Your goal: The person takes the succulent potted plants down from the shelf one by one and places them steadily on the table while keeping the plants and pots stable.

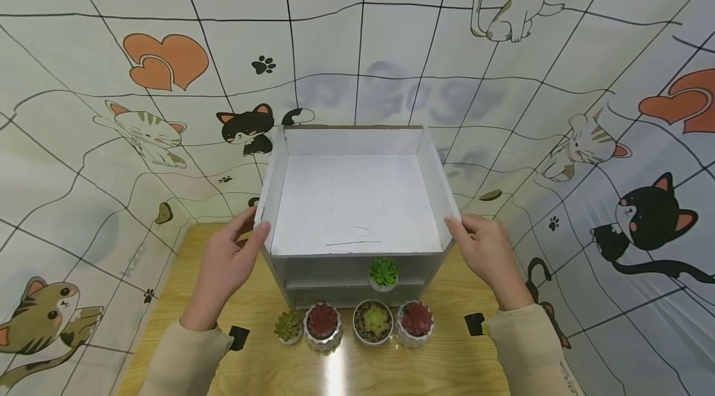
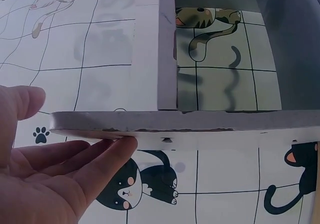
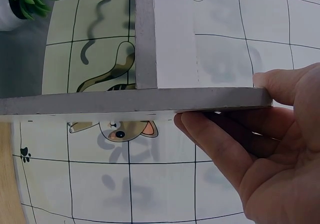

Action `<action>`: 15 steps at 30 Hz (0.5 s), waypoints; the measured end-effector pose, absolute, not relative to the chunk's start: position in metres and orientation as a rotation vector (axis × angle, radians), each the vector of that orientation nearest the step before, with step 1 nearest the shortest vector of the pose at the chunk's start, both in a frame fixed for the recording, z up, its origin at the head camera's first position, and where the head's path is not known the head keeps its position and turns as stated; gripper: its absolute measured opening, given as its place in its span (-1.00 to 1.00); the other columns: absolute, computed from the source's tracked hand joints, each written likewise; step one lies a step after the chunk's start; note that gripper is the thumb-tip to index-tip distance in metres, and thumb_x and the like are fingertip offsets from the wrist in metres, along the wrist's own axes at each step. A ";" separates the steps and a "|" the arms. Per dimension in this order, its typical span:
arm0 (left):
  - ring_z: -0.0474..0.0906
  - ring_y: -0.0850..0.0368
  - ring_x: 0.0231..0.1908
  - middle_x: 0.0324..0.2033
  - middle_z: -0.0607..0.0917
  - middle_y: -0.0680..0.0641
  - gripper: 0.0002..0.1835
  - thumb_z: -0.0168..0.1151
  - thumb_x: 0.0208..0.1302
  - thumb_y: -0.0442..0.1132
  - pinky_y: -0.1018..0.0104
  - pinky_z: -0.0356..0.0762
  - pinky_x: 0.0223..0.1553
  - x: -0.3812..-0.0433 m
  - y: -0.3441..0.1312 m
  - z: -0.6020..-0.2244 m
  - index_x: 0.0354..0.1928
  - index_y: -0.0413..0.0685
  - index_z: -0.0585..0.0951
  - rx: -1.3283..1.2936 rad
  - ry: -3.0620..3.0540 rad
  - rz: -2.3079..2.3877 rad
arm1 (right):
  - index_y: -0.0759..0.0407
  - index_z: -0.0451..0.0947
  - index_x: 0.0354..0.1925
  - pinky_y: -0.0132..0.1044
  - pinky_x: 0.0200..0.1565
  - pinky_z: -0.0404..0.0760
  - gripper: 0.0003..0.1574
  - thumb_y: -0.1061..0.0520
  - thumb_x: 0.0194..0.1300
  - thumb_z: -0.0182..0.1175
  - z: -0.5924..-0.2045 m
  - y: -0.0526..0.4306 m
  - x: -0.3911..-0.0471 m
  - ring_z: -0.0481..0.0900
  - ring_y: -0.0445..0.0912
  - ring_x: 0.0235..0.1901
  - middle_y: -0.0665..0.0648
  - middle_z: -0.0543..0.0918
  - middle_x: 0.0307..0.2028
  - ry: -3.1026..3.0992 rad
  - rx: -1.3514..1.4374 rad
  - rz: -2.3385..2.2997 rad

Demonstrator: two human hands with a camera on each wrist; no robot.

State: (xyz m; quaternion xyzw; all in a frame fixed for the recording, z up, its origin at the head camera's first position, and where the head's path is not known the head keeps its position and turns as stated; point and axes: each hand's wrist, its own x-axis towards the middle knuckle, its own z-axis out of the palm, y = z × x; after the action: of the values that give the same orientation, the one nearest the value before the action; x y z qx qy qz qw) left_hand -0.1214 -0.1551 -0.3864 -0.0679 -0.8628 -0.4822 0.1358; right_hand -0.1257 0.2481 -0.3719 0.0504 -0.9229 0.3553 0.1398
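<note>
A small white shelf unit [image 1: 352, 197] stands between the hands, with an open-topped tray-like upper part and compartments below. At its left side is the left hand [image 1: 231, 262]; in the left wrist view its straight fingers [image 2: 95, 169] touch the outer face of the side panel [image 2: 115, 120], while the thumb is lifted off the edge. The right hand [image 1: 486, 253] pinches the right side panel [image 3: 210, 99], thumb at the edge and fingers against the outside. A green succulent in a white pot [image 1: 383, 274] sits inside the shelf's front compartment.
In front of the shelf, a row of potted plants stands on the wooden table [image 1: 447, 365]: a small green succulent [image 1: 288, 328], a red one [image 1: 323, 324], a yellow-green one [image 1: 373, 321] and another red one [image 1: 416, 323]. Cat-patterned cloth [image 1: 324, 42] encloses the table's back and sides.
</note>
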 end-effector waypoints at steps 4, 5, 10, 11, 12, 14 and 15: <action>0.60 -0.26 0.20 0.23 0.62 -0.37 -0.48 0.16 0.57 -0.17 -0.15 0.63 0.06 -0.122 -0.155 -0.383 0.40 -0.35 0.47 -0.189 -2.518 -1.394 | 0.40 0.67 0.13 0.19 -0.11 0.71 -0.58 0.08 0.57 0.17 -0.373 0.247 -0.125 0.72 0.26 -0.05 0.44 0.72 0.02 -2.666 0.145 1.026; 0.60 -0.27 0.20 0.22 0.62 -0.37 -0.49 0.15 0.57 -0.18 -0.15 0.63 0.06 -0.122 -0.155 -0.383 0.40 -0.35 0.47 -0.190 -2.521 -1.386 | 0.40 0.68 0.13 0.15 -0.14 0.70 -0.58 0.08 0.57 0.17 -0.373 0.247 -0.125 0.72 0.24 -0.08 0.43 0.72 0.02 -2.666 0.143 1.024; 0.64 -0.28 0.15 0.19 0.64 -0.38 -0.53 0.18 0.54 -0.26 -0.16 0.65 0.01 -0.124 -0.155 -0.382 0.36 -0.38 0.50 -0.196 -2.539 -1.308 | 0.39 0.71 0.08 -0.13 -0.37 0.56 -0.60 0.09 0.56 0.19 -0.375 0.246 -0.126 0.62 0.09 -0.34 0.41 0.75 -0.04 -2.649 0.145 0.998; 0.66 -0.27 0.11 0.16 0.66 -0.38 -0.54 0.19 0.53 -0.28 -0.15 0.68 -0.01 -0.125 -0.155 -0.382 0.35 -0.39 0.51 -0.198 -2.548 -1.279 | 0.39 0.71 0.08 -0.16 -0.39 0.53 -0.60 0.09 0.55 0.19 -0.376 0.246 -0.126 0.60 0.07 -0.36 0.41 0.75 -0.04 -2.646 0.145 0.992; 0.70 -0.26 0.05 0.12 0.68 -0.39 -0.55 0.20 0.52 -0.29 -0.10 0.71 -0.06 -0.125 -0.154 -0.381 0.34 -0.40 0.51 -0.199 -2.559 -1.248 | 0.39 0.71 0.08 -0.16 -0.40 0.52 -0.60 0.09 0.55 0.19 -0.376 0.246 -0.126 0.59 0.07 -0.37 0.41 0.75 -0.04 -2.641 0.145 0.987; 0.75 -0.21 -0.10 0.04 0.72 -0.38 -0.56 0.22 0.51 -0.31 0.03 0.72 -0.18 -0.126 -0.153 -0.379 0.31 -0.40 0.54 -0.198 -2.580 -1.187 | 0.40 0.70 0.08 -0.09 -0.36 0.58 -0.60 0.09 0.56 0.18 -0.378 0.246 -0.126 0.65 0.11 -0.32 0.42 0.75 -0.04 -2.633 0.147 0.978; 0.75 -0.17 -0.18 0.00 0.74 -0.37 -0.57 0.23 0.50 -0.31 0.10 0.68 -0.25 -0.126 -0.152 -0.378 0.30 -0.40 0.55 -0.199 -2.591 -1.158 | 0.40 0.70 0.08 -0.04 -0.33 0.63 -0.60 0.09 0.56 0.18 -0.378 0.247 -0.126 0.68 0.13 -0.29 0.42 0.75 -0.04 -2.628 0.145 0.968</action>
State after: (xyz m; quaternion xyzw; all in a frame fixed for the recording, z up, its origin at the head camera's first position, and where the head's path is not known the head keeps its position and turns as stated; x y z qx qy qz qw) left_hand -0.1261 -0.1520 -0.3784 -0.0692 -0.9007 -0.4026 0.1477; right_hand -0.1256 0.2465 -0.3781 0.0511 -0.9238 0.3403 0.1677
